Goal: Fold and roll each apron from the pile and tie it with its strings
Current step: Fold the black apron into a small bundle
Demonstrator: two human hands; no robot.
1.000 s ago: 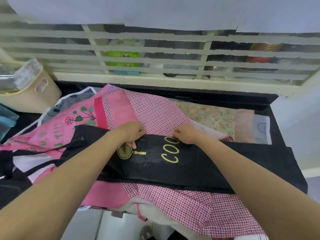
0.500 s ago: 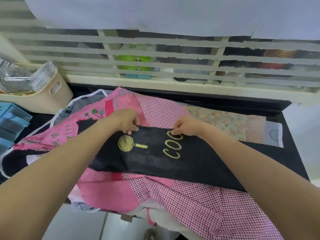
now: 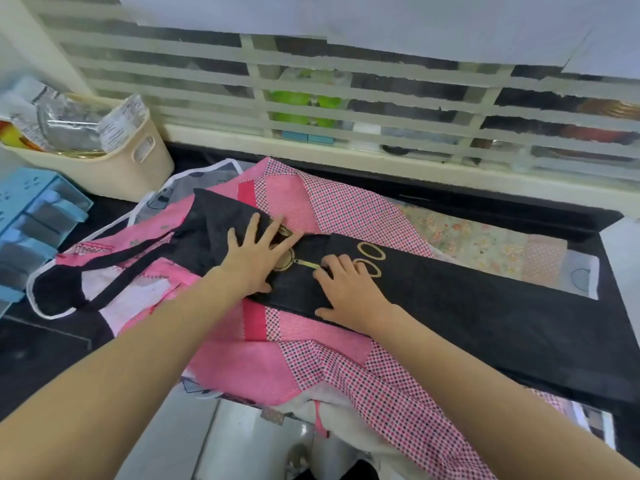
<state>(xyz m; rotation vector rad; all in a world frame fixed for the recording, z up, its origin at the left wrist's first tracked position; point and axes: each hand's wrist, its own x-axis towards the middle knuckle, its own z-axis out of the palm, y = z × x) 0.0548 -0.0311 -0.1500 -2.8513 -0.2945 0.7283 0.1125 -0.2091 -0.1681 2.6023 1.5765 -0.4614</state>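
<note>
Since earlier frame: upper edge of black apron (image 3: 467,303) released, both hands brought down flat onto it. Left hand (image 3: 252,261) being pressed, fingers spread wide, on apron's folded left end; right hand (image 3: 349,289) being laid flat beside it, over gold print. Nothing being held in either grip. Apron being kept as long folded band across pink apron pile (image 3: 311,344) on tabletop (image 3: 45,358). Step judged: fold being flattened. Next: rolling from one end, strap (image 3: 114,258) being kept free for tying.
</note>
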